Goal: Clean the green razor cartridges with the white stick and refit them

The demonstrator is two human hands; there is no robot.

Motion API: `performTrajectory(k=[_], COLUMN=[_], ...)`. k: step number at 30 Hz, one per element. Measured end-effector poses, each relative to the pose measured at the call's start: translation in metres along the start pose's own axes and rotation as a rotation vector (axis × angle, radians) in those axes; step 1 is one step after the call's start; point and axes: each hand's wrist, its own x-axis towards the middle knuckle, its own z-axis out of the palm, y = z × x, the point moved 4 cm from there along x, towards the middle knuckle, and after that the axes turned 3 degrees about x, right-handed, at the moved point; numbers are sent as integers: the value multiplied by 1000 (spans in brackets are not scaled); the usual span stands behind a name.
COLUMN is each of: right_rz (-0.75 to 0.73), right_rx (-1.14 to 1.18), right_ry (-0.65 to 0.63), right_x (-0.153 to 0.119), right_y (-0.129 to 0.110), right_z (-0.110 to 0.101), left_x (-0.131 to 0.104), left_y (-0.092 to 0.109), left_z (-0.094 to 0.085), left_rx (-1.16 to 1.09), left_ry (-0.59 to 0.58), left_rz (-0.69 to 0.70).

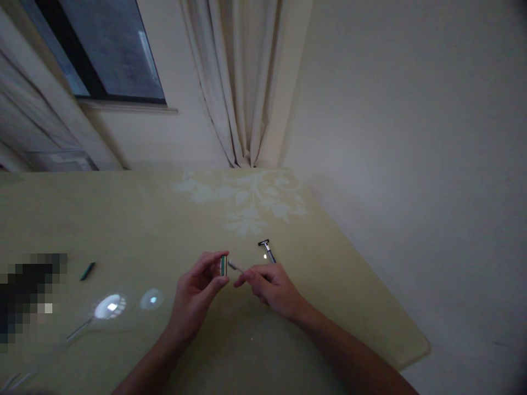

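Between the thumb and fingers of my left hand [197, 291] is a small razor cartridge [223, 265], held upright by its ends, with green and pale stripes. My right hand [272, 285] pinches a thin brush-like tool [235, 266], whose small pale head points at the cartridge, with a narrow gap between them. A razor [267, 250] with a dark head and a metallic neck lies on the table just beyond my right hand, which hides the lower end of its handle.
The pale yellow-green table [329, 274] meets the wall on the right. A small dark green piece [88, 271] lies on the left, near a blurred dark object [33, 291]. Bright reflections show on the tabletop. Curtains [242, 82] hang behind.
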Motion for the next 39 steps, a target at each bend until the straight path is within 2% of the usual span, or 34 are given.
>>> performTrajectory(k=[3, 7, 12, 17, 23, 28, 32, 36, 39], right_rz=[17, 28, 40, 44, 36, 47, 48, 37, 29], right_rx=[8, 19, 22, -12, 4, 2, 24, 19, 66], right_ry=[-41, 32, -33, 22, -19, 24, -26, 47, 15], right_x=[0, 1, 0, 2, 3, 5, 4, 4, 4], right_y=[3, 5, 5, 4, 6, 8, 7, 6, 6], right_z=[3, 0, 4, -1, 2, -2, 0, -3, -1], left_x=[0, 0, 0, 0, 0, -1, -1, -1, -2], left_y=[1, 2, 2, 1, -1, 0, 2, 4, 4], left_z=[0, -1, -1, -1, 0, 0, 1, 2, 3], left_rx=[5, 5, 22, 38, 33, 37, 24, 31, 26], left_ry=[-1, 12, 3, 5, -32, -27, -22, -40, -67], left_rz=[1, 1, 12, 16, 25, 19, 23, 47, 59])
